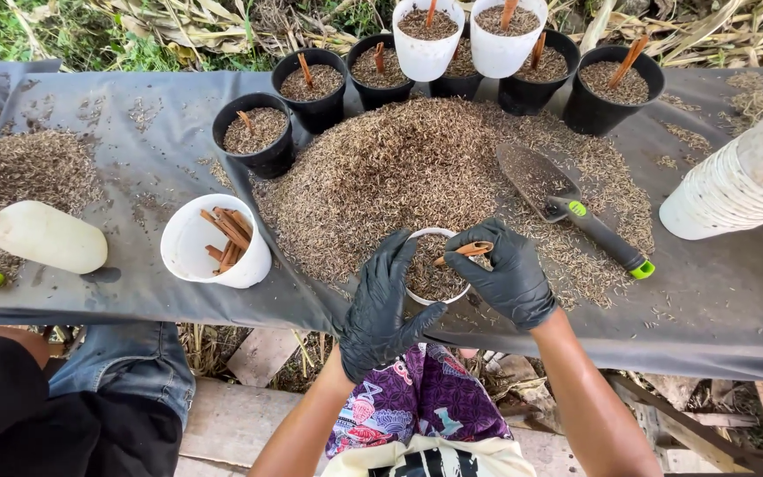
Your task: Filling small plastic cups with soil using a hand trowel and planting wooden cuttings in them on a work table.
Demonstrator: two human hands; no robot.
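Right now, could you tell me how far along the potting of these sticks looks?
Done: seven filled pots at the back each hold a brown stick. In hand: the left hand steadies a white pot full of husk, while the right hand holds a stick over it. Left: more sticks in the white cup and stacked empty pots.

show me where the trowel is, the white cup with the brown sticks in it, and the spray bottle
Trowel (536,177), head view, on the flat metal blade lying on the husk pile.
White cup of brown sticks (189,247), head view, on the bare inner wall.
Spray bottle (46,237), head view, on the middle of its white body.
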